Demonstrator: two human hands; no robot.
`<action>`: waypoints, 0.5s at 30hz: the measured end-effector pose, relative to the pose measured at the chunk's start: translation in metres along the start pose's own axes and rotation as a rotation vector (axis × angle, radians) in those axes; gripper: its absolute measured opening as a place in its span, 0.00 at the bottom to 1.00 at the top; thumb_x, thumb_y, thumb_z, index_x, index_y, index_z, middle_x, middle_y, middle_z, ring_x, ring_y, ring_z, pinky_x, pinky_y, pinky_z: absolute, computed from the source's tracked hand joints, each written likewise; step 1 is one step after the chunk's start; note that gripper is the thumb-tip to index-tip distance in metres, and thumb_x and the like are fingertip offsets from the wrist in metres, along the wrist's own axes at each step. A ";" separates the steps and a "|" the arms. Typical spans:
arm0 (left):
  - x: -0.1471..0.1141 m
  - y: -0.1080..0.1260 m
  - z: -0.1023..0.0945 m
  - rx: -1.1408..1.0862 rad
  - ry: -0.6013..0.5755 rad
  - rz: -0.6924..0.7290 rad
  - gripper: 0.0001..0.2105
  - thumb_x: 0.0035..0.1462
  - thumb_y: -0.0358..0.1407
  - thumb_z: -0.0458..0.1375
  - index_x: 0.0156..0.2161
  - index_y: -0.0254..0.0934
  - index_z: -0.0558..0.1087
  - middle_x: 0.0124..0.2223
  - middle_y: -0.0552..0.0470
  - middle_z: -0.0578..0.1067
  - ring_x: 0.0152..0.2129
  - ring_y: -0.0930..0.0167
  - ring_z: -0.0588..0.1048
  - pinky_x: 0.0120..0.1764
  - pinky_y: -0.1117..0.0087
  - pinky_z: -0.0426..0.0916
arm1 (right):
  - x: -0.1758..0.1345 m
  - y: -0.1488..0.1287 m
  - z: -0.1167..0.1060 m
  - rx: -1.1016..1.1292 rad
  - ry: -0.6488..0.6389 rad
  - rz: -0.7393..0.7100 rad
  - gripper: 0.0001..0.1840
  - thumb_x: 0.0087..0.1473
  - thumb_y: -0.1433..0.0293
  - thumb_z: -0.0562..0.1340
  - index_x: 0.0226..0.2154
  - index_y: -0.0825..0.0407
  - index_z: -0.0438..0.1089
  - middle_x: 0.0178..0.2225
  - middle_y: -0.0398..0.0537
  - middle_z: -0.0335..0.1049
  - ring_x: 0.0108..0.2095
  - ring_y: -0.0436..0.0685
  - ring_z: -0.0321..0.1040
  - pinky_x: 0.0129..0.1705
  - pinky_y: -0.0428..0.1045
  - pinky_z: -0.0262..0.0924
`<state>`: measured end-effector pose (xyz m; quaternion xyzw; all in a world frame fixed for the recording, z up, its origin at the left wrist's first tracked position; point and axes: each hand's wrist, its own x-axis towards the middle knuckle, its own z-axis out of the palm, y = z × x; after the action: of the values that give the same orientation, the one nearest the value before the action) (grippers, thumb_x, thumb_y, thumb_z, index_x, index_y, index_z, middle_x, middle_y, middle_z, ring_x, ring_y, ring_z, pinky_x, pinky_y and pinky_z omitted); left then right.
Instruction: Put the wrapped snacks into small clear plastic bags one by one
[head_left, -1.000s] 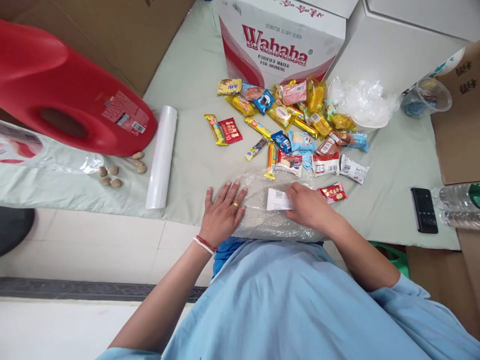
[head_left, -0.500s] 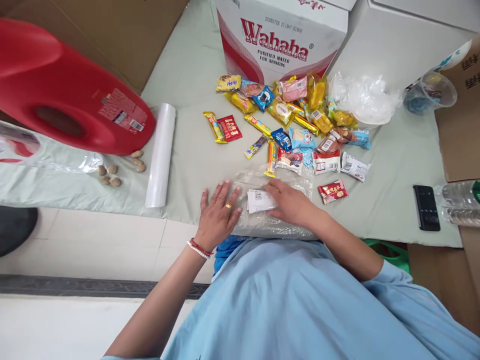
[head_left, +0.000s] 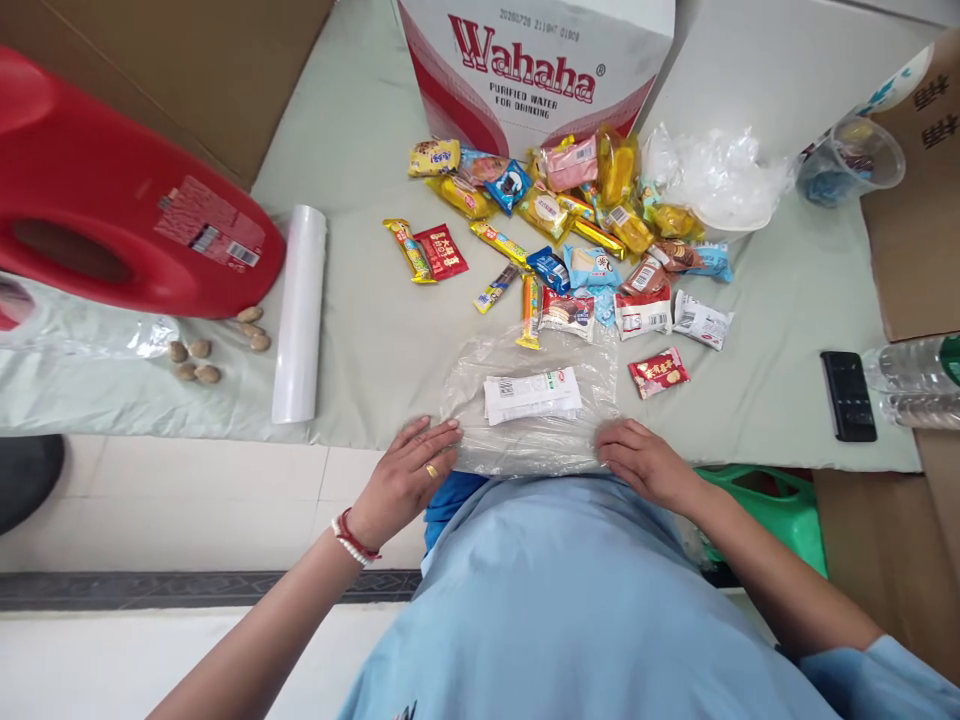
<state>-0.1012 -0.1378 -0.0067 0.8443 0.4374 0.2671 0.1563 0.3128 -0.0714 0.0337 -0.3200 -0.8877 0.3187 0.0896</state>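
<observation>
A sheet of clear plastic wrap (head_left: 480, 440) lies at the table's front edge. On its middle rests a flat white snack packet (head_left: 532, 394) with a barcode. My left hand (head_left: 418, 465), with a ring, holds the sheet's near left corner, fingers together and thumb hidden. At the near right corner my right hand (head_left: 649, 462) is closed on the sheet's edge, fingers bent. The packet sits between the hands, touched by neither. Just beyond the sheet lie a yellow stick-shaped packet (head_left: 529, 312) and a red-and-white snack packet (head_left: 567, 315).
Many wrapped snacks (head_left: 545, 212) are heaped before the Wahaba-style white water carton (head_left: 540, 80). To the left are a plastic wrap roll (head_left: 299, 315), nuts (head_left: 196, 362) and a red jug (head_left: 142, 200). At right lie a red packet (head_left: 658, 373), black phone (head_left: 848, 396) and bottles (head_left: 919, 380).
My right hand has left the white packet and moved right to the sheet's near corner. My left hand has drawn back toward me, from flat and spread to closed on the sheet's edge.
</observation>
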 end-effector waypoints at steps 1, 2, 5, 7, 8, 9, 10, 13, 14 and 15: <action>0.003 0.002 -0.006 -0.057 -0.001 -0.065 0.08 0.69 0.29 0.55 0.47 0.42 0.75 0.53 0.48 0.82 0.57 0.65 0.78 0.66 0.53 0.66 | 0.002 -0.002 -0.005 0.056 -0.005 0.016 0.10 0.71 0.70 0.55 0.42 0.50 0.73 0.41 0.53 0.76 0.43 0.58 0.70 0.46 0.54 0.69; 0.007 0.004 -0.013 -0.103 -0.007 -0.144 0.07 0.70 0.32 0.54 0.47 0.42 0.75 0.50 0.49 0.83 0.55 0.65 0.79 0.63 0.55 0.69 | 0.004 -0.003 -0.013 0.110 -0.010 0.036 0.11 0.71 0.69 0.55 0.41 0.50 0.72 0.38 0.51 0.75 0.39 0.57 0.69 0.43 0.52 0.68; 0.025 0.005 -0.033 -0.147 -0.050 -0.428 0.11 0.72 0.41 0.52 0.45 0.41 0.75 0.43 0.50 0.84 0.45 0.65 0.82 0.48 0.63 0.76 | 0.019 -0.004 -0.036 0.231 0.015 0.116 0.11 0.71 0.64 0.56 0.39 0.50 0.70 0.34 0.48 0.73 0.35 0.54 0.69 0.38 0.48 0.64; 0.045 -0.003 -0.041 -0.120 -0.076 -0.598 0.16 0.71 0.47 0.50 0.42 0.41 0.75 0.40 0.50 0.83 0.37 0.65 0.81 0.40 0.65 0.74 | 0.037 0.003 -0.049 0.243 0.051 0.193 0.12 0.70 0.61 0.57 0.38 0.50 0.70 0.33 0.46 0.74 0.33 0.53 0.69 0.38 0.47 0.63; 0.058 -0.009 -0.042 -0.099 -0.084 -0.661 0.17 0.70 0.48 0.50 0.41 0.41 0.75 0.39 0.50 0.82 0.35 0.65 0.80 0.39 0.65 0.73 | 0.047 0.008 -0.053 0.226 0.067 0.249 0.12 0.69 0.60 0.57 0.38 0.50 0.71 0.33 0.46 0.74 0.33 0.53 0.69 0.37 0.47 0.62; 0.072 -0.016 -0.042 -0.070 -0.085 -0.703 0.16 0.69 0.48 0.50 0.41 0.41 0.75 0.39 0.50 0.81 0.35 0.64 0.80 0.40 0.64 0.73 | 0.057 0.014 -0.056 0.191 0.077 0.317 0.12 0.68 0.61 0.57 0.38 0.50 0.71 0.32 0.45 0.74 0.32 0.53 0.69 0.36 0.47 0.61; 0.085 -0.023 -0.039 -0.031 -0.088 -0.726 0.15 0.67 0.47 0.51 0.41 0.40 0.75 0.40 0.49 0.81 0.37 0.62 0.79 0.42 0.63 0.73 | 0.068 0.020 -0.058 0.131 0.076 0.392 0.12 0.68 0.61 0.57 0.39 0.51 0.71 0.32 0.46 0.75 0.31 0.54 0.69 0.36 0.47 0.60; 0.114 -0.039 -0.031 0.128 -0.097 -0.716 0.11 0.61 0.40 0.55 0.43 0.37 0.76 0.45 0.42 0.78 0.44 0.56 0.77 0.50 0.56 0.71 | 0.092 0.030 -0.060 -0.185 -0.040 0.575 0.09 0.65 0.67 0.58 0.40 0.52 0.73 0.36 0.50 0.77 0.35 0.58 0.72 0.35 0.48 0.57; 0.118 -0.040 -0.029 0.178 -0.064 -0.694 0.12 0.59 0.39 0.56 0.44 0.36 0.76 0.47 0.39 0.77 0.46 0.54 0.76 0.51 0.54 0.70 | 0.098 0.029 -0.062 -0.293 -0.104 0.601 0.09 0.64 0.68 0.58 0.40 0.52 0.74 0.39 0.53 0.78 0.37 0.60 0.72 0.35 0.49 0.56; 0.119 -0.039 -0.029 0.223 0.007 -0.672 0.13 0.59 0.39 0.57 0.45 0.35 0.77 0.48 0.38 0.76 0.48 0.53 0.74 0.53 0.52 0.70 | 0.102 0.027 -0.064 -0.379 -0.156 0.612 0.08 0.64 0.68 0.59 0.40 0.52 0.74 0.41 0.55 0.78 0.40 0.62 0.72 0.35 0.50 0.56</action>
<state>-0.0873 -0.0167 0.0348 0.6644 0.7177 0.1541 0.1407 0.2706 0.0405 0.0618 -0.5562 -0.7985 0.1841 -0.1386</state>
